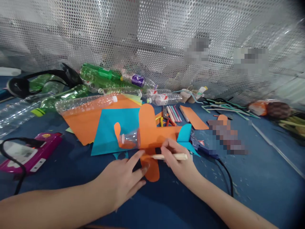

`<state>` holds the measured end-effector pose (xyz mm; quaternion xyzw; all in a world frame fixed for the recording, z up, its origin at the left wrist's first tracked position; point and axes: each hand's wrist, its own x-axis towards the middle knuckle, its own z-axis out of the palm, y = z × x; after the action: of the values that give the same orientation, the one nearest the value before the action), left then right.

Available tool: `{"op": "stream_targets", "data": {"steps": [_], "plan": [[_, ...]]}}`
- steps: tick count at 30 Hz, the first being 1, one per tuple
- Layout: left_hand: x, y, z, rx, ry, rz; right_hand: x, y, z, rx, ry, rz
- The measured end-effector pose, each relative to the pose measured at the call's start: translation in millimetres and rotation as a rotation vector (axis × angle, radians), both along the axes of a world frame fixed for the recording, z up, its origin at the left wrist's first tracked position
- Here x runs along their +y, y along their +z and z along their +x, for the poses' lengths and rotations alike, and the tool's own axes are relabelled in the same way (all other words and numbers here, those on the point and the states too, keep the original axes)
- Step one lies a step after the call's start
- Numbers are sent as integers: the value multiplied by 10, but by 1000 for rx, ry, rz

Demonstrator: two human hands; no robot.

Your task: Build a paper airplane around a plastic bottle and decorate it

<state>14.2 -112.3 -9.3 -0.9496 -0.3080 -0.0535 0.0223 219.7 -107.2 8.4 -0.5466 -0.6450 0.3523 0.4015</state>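
Observation:
A toy plane (158,135) made of a bottle wrapped in orange paper lies on the blue table, its clear bottle neck (130,139) pointing left and blue paper tail fins (185,133) at the right. My right hand (177,157) holds a white pen (175,156) in a pinch, the tip at the lower orange wing (152,168). My left hand (126,178) rests with fingers apart on that wing, beside the pen tip. An orange propeller-like strip (117,131) stands at the bottle neck.
Blue paper (102,133) and orange paper (83,127) lie at left. Green bottles (102,74) and clear bottles line the mesh wall. A magenta power strip (45,146) is at far left. Markers (173,114), scissors and a corded blue tool (207,151) lie beyond and right of the plane.

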Motion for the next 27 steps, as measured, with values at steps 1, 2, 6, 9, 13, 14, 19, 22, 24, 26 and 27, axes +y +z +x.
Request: {"op": "stream_targets", "data": {"steps": [1,2,6,9,13,14,19,22,24,26,27], "plan": [[-5,-12,-6,1,-3,6,-2,-15,-6,-42,-26,27],[-9,-21,-12,-1,-9,3,-4,-32,-12,-76,-47,49],[-24,-16,-28,-19,-26,-32,-18,-86,-23,-121,-71,51],[-30,11,-30,-27,-32,-37,-22,-105,-23,-125,-55,6],[-9,12,-30,-20,-35,-33,-18,-122,-24,-118,-23,-17],[0,4,-30,-19,-39,-33,-16,-126,-24,-116,-18,-20],[24,-26,-32,-12,-57,-61,-10,-130,-31,-115,-2,-42],[22,-23,-33,-18,-51,-82,-8,-102,-46,-131,-6,-25],[19,-19,-32,-25,-53,-90,-10,-71,-53,-151,-29,1],[18,-17,-30,-25,-53,-93,-12,-39,-50,-158,-46,23],[18,-17,-29,-26,-51,-89,-11,-24,-46,-162,-52,29]]}}
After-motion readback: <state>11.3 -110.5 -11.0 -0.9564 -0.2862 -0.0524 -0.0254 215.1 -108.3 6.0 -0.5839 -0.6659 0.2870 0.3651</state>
